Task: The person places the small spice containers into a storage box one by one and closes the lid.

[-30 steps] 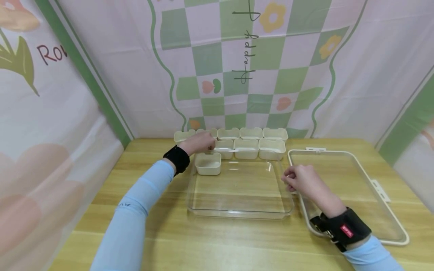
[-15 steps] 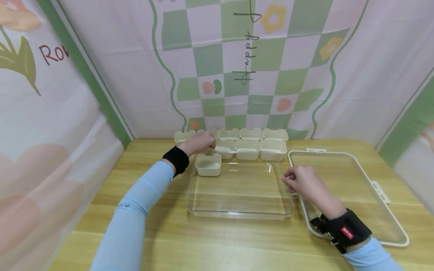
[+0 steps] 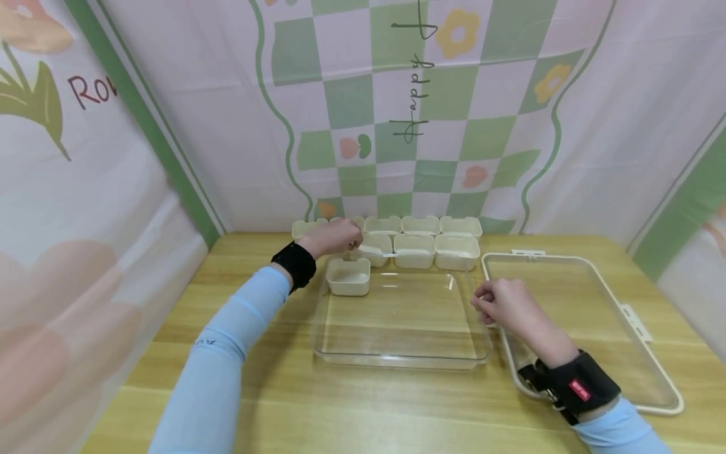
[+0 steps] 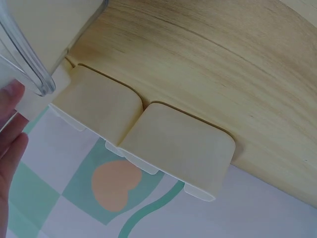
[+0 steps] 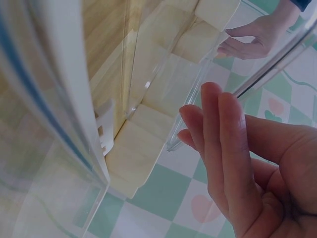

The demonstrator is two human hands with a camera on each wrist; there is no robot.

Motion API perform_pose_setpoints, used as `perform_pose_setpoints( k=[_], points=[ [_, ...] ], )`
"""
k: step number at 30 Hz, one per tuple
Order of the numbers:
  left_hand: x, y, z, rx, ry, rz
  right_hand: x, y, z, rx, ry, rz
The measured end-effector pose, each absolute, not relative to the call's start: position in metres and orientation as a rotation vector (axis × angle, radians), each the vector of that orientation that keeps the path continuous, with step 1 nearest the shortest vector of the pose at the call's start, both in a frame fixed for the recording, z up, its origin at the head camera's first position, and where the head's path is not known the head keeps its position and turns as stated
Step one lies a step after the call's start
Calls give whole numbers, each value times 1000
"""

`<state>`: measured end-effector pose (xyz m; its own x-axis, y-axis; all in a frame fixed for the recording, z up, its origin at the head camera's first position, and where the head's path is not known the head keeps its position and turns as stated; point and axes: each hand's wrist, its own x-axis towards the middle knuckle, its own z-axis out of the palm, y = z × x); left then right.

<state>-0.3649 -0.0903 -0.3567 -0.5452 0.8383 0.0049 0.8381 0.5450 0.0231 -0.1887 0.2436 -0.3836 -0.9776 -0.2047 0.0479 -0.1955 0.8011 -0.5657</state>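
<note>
At the back of the table my left hand [image 3: 330, 238] pinches a small cream container [image 3: 374, 247] of the front row by its left side; in the left wrist view its fingertips [image 4: 14, 94] meet a pale edge. A shallow clear plastic box [image 3: 397, 360] lies in the middle. Its right rim is between the thumb and fingers of my right hand [image 3: 501, 302]. In the right wrist view the rim runs behind the right hand's longer fingers [image 5: 230, 134]. One cream container [image 3: 348, 277] sits inside the box at its back left corner.
More cream containers [image 3: 456, 252] stand in two rows behind the box, against the printed cloth [image 3: 391, 94]. A clear lid with a cream frame and latches [image 3: 638, 321] lies flat at the right. Wooden table [image 3: 368, 410] shows in front.
The cream container at my left fingertips has shifted and tilted slightly. The left hand has barely moved. My right hand keeps its place at the box rim.
</note>
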Motion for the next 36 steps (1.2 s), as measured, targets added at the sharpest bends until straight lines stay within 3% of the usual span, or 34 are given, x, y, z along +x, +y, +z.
perform_pose_setpoints(
  k=[36],
  points=[
    [-356, -96, -348, 1675, 2835, -38, -186, 242, -381, -315, 2973, -913]
  ],
)
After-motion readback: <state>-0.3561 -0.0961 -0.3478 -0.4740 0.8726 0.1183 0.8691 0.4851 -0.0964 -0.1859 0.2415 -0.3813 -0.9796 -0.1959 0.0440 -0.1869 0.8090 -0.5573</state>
